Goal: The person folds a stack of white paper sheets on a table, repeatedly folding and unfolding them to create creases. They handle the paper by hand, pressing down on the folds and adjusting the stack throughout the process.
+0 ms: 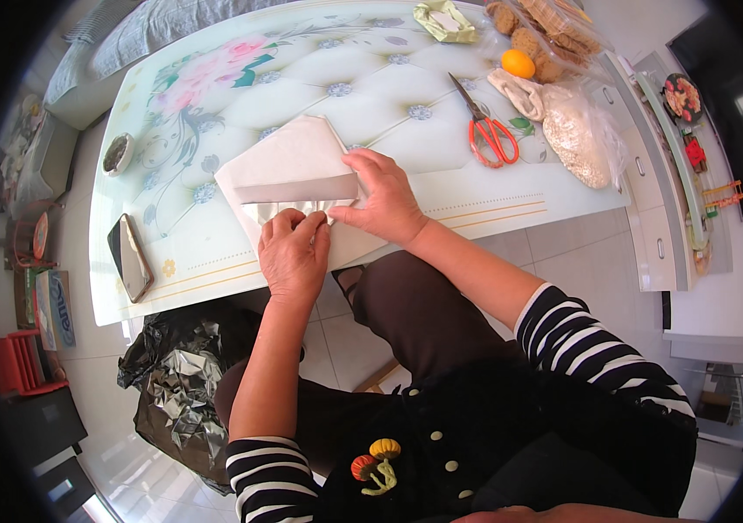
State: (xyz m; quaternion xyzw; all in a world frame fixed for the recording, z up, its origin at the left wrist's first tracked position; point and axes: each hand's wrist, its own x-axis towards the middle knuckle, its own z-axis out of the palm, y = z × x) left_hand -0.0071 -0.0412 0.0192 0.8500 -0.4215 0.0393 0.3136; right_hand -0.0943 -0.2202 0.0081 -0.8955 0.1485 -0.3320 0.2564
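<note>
On the table in front of me lies a white paper sheet [296,147]. A folded piece with a grey band [299,190] and a crinkled, silvery-cream edge [267,210] rests on it. My left hand [293,258] pinches that crinkled edge between thumb and fingers. At the right end of the piece is my right hand [384,196], its thumb close to my left fingertips and its other fingers spread on the paper, holding it. What lies under my left fingers is hidden.
Orange-handled scissors [492,140] lie partly spread, right of the paper. Beyond are a bag of pale grains [577,144], an orange fruit [518,63], packed biscuits [554,33] and a green wrapper [444,21]. A phone [131,258] and small bowl [117,155] sit left. A black plastic bag [182,386] stands below.
</note>
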